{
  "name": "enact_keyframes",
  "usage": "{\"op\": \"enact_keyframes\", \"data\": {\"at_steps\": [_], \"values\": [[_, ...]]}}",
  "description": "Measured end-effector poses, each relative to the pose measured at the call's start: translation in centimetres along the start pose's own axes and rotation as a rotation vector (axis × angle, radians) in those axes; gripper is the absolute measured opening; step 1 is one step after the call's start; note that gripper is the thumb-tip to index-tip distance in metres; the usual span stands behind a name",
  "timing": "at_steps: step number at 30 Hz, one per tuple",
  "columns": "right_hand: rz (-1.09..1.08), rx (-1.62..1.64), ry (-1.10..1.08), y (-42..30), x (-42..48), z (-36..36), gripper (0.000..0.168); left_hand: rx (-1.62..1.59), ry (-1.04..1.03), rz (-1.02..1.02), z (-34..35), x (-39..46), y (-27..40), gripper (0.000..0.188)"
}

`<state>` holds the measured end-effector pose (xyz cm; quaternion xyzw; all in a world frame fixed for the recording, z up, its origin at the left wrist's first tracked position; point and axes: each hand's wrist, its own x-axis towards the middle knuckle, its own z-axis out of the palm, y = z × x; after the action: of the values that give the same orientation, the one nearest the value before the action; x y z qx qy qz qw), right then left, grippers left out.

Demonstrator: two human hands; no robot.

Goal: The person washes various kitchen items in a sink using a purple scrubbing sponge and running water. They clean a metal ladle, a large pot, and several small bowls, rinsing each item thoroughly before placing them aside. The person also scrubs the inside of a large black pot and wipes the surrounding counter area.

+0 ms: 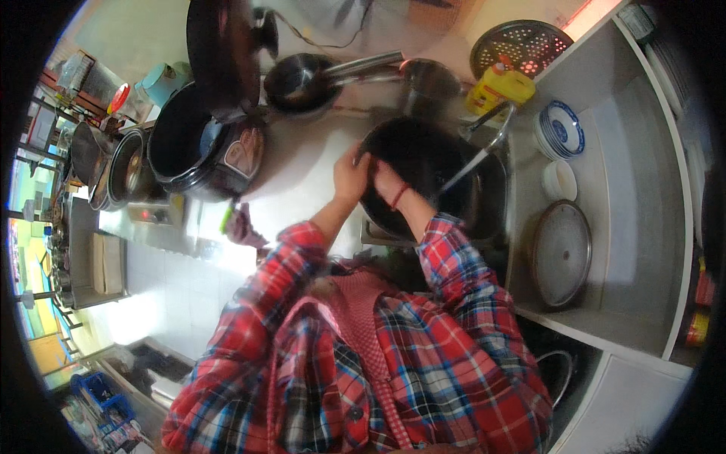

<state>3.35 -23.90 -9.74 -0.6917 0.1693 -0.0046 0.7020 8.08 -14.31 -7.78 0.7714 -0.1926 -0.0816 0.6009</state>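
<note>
Before me a large black pan is tilted over the sink. My left hand grips its left rim, with the thumb over the edge. My right hand, a red band at its wrist, reaches across the pan's inside close to the left one. Its fingers are curled and partly hidden, so whether it holds anything cannot be told. To the right a chrome faucet arches over the pan. A pale streak, perhaps running water, runs down from its spout.
Behind the sink stand a yellow detergent bottle, a metal pot and a frying pan. An open black cooker stands on the left counter near a purple cloth. The right shelf holds stacked bowls and a round lid.
</note>
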Motion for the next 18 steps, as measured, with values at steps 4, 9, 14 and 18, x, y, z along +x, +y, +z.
{"op": "enact_keyframes", "data": {"at_steps": [4,9,14,18], "values": [[0.015,-0.356,-0.250,-0.2,-2.7,-0.7,0.034,-0.064,0.017,0.017,0.6,-0.9,1.3,0.035],[-0.240,0.277,0.382,0.2,1.0,-4.0,0.029,-0.063,0.019,0.002,1.8,-1.1,1.4,0.034],[-0.234,0.459,0.675,-4.0,0.8,-1.9,0.035,0.027,0.007,0.052,1.1,-1.3,1.9,0.034],[-0.328,0.104,0.468,-3.0,0.0,-2.2,0.033,-0.037,-0.006,0.039,1.6,-1.3,2.5,0.033]]}}
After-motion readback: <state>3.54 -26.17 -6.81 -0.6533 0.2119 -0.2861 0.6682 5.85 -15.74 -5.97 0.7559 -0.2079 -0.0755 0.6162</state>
